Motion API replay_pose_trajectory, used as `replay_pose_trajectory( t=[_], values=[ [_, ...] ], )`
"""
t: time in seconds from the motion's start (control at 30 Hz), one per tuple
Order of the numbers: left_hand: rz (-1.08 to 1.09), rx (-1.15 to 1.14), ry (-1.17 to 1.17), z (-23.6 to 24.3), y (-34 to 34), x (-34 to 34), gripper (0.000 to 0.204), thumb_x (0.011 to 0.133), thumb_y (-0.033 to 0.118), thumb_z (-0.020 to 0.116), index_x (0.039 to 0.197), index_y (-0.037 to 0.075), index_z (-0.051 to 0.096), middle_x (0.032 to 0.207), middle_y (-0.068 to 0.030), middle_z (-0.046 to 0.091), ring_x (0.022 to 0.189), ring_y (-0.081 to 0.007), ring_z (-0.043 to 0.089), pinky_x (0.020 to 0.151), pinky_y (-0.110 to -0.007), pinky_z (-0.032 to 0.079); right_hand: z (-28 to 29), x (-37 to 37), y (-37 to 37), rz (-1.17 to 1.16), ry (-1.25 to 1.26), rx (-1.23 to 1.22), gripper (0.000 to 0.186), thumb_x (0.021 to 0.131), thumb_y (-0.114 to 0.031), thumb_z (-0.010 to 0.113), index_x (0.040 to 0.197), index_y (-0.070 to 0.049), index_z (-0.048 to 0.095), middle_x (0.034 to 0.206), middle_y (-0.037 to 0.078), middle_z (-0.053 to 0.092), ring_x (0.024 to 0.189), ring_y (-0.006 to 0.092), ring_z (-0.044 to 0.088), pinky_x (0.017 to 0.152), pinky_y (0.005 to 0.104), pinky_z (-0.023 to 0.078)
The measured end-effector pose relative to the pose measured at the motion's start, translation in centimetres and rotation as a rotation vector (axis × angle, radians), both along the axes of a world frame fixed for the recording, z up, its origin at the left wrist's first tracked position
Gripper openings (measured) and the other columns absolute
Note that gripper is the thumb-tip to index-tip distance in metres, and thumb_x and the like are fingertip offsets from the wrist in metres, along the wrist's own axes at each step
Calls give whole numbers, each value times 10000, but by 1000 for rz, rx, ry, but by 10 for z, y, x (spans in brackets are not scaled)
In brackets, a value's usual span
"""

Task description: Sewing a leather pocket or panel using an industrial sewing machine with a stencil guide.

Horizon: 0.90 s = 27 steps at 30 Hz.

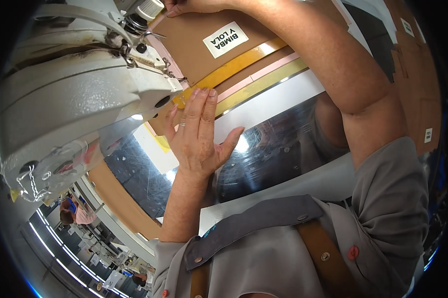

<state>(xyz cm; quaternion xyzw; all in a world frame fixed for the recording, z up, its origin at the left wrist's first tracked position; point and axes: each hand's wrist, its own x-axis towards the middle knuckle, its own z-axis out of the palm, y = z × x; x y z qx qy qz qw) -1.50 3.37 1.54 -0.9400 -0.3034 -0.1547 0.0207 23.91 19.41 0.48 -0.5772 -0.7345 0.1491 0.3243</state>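
Note:
Under the head of a light grey sewing machine point(75, 99) lies a flat brown panel point(184, 37) with pink edges and a white label point(226, 39). A shiny yellow strip point(239, 65) crosses it at a slant. My left hand point(196, 131) is open, its fingertips flat on the strip beside the machine's needle area, thumb spread toward me. My right arm reaches across to the panel's far side. There my right hand point(196, 6), partly cut off by the picture's top, has its fingers closed at the panel's pink edge. What is between them is hidden.
A shiny metal table top point(263, 149) lies in front of me, with a white strip point(278, 102) along the panel. A brown board point(122, 203) lies at lower left. More brown pieces point(417, 94) stand at right. Another person point(77, 211) sits in the background.

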Motion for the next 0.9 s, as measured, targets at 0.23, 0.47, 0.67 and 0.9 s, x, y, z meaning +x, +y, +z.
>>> replay_pose_trajectory(
  t=[0.23, 0.47, 0.67, 0.9],
  values=[
    [198, -6, 36, -9, 12, -4, 672, 854, 529, 740, 1329, 58, 672, 961, -29, 663, 859, -165, 613, 823, -357, 383, 10, -4, -5, -43, -32, 30, 194, 826, -245, 757, 942, -92, 778, 967, 173, 740, 988, 357, 700, 866, 448, 539],
    [191, -45, -28, -6, 16, -2, 627, 875, 505, 743, 1291, 40, 681, 904, -55, 723, 758, -185, 665, 745, -344, 441, 1, -4, -4, -14, -56, 90, 198, 837, -248, 759, 954, -89, 772, 1009, 170, 732, 1039, 361, 679, 896, 450, 531],
    [155, -56, -80, -6, 35, 1, 397, 918, 311, 757, 1253, 106, 702, 838, -73, 761, 744, -217, 751, 701, -318, 569, 6, -4, -9, 21, -47, -24, 211, 850, -258, 772, 976, -90, 769, 994, 169, 736, 1027, 363, 686, 897, 451, 531],
    [236, -140, -60, 3, 34, 4, 318, 905, 331, 772, 1134, 115, 726, 815, -57, 762, 663, -218, 731, 631, -326, 551, 4, -5, -12, 13, -80, 86, 218, 871, -273, 752, 967, -78, 756, 967, 177, 739, 989, 368, 699, 868, 453, 538]
  ],
)
